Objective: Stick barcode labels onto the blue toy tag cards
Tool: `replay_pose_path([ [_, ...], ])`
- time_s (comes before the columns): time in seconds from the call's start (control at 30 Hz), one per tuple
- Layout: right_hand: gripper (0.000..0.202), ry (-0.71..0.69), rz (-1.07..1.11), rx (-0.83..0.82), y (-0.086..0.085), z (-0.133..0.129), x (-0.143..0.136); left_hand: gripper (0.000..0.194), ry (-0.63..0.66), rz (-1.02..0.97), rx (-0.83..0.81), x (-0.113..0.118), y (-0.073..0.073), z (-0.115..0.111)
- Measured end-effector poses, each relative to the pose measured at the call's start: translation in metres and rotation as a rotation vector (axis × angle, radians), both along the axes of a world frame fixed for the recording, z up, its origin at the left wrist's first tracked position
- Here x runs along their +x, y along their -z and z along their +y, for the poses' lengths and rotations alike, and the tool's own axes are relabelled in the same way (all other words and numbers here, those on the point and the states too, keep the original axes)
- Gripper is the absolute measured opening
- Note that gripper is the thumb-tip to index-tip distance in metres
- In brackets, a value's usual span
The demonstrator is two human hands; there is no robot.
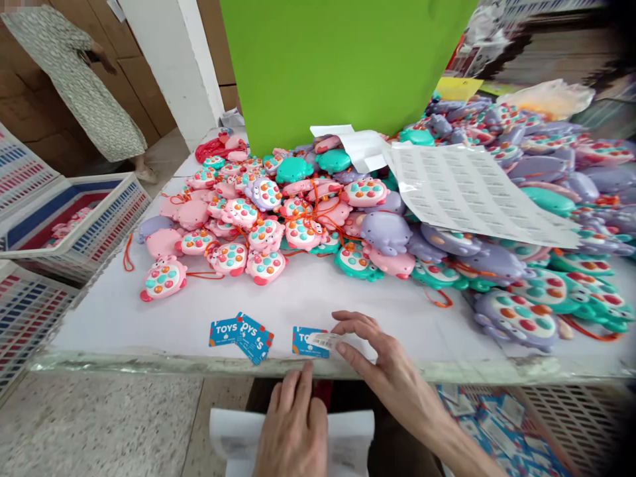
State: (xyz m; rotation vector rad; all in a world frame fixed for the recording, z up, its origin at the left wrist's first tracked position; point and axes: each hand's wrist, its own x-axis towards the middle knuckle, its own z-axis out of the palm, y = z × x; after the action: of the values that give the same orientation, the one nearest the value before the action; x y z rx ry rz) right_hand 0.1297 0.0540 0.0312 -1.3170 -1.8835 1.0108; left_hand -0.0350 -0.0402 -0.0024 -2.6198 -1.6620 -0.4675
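Note:
A blue toy card (303, 348) lies at the table's front edge, with a white barcode sticker (324, 340) over its right part. My right hand (385, 361) has the sticker's right end between thumb and forefinger; the exact contact is hard to make out. My left hand (295, 421) is just below the card, its fingers stretched towards the table edge. Beneath that hand, a white sheet (348, 430) rests over my lap. Two or more overlapping blue cards (243, 334) lie to the left on the table.
Heaped across the table are pink, purple and green pop-button animal toys (265, 235). Printed label sheets (462, 185) lie on the heap before a green board (342, 66). A basket of blue cards (501, 424) stands lower right; plastic crates (99, 218) and a person (74, 79) are left.

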Motion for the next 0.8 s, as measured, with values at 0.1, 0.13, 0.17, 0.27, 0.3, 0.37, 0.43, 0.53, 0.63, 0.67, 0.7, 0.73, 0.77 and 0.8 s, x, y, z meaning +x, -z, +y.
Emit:
replay_pose_path([
  [0.1, 0.015, -0.007, -0.031, -0.004, 0.001, 0.004, -0.008, 0.022, 0.015, 0.011, -0.024, -0.014, -0.003, -0.003],
  [0.13, 0.015, -0.014, -0.036, -0.005, 0.002, 0.005, -0.011, 0.023, 0.025, 0.000, -0.043, -0.018, -0.005, -0.002],
  [0.17, 0.015, -0.026, -0.039, -0.008, 0.004, 0.007, -0.013, 0.023, 0.040, -0.012, -0.060, -0.021, -0.007, 0.000],
  [0.27, 0.015, -0.053, -0.060, -0.017, 0.011, 0.010, -0.018, 0.025, 0.104, -0.057, -0.037, -0.027, -0.011, 0.008],
  [0.3, 0.015, -0.057, -0.074, -0.017, 0.013, 0.011, -0.019, 0.025, 0.126, -0.073, -0.026, -0.028, -0.012, 0.011],
  [0.37, 0.014, -0.064, -0.103, -0.011, 0.015, 0.013, -0.020, 0.026, 0.156, -0.103, -0.018, -0.030, -0.012, 0.015],
  [0.43, 0.014, -0.077, -0.133, 0.002, 0.015, 0.014, -0.020, 0.025, 0.167, -0.128, -0.032, -0.033, -0.011, 0.019],
  [0.53, 0.014, -0.099, -0.184, 0.016, 0.013, 0.016, -0.021, 0.025, 0.190, -0.161, -0.037, -0.036, -0.012, 0.022],
  [0.63, 0.014, -0.117, -0.237, 0.031, 0.014, 0.019, -0.022, 0.025, 0.217, -0.172, -0.037, -0.038, -0.012, 0.023],
  [0.67, 0.014, -0.125, -0.248, 0.041, 0.014, 0.020, -0.022, 0.025, 0.220, -0.165, -0.045, -0.038, -0.012, 0.023],
  [0.7, 0.014, -0.132, -0.255, 0.052, 0.015, 0.022, -0.022, 0.026, 0.221, -0.154, -0.054, -0.039, -0.013, 0.023],
  [0.73, 0.013, -0.139, -0.260, 0.063, 0.015, 0.023, -0.022, 0.027, 0.223, -0.142, -0.065, -0.039, -0.013, 0.022],
  [0.77, 0.013, -0.144, -0.263, 0.073, 0.015, 0.023, -0.022, 0.027, 0.224, -0.130, -0.077, -0.039, -0.013, 0.022],
  [0.8, 0.013, -0.147, -0.268, 0.078, 0.015, 0.024, -0.022, 0.028, 0.226, -0.121, -0.087, -0.040, -0.013, 0.022],
])
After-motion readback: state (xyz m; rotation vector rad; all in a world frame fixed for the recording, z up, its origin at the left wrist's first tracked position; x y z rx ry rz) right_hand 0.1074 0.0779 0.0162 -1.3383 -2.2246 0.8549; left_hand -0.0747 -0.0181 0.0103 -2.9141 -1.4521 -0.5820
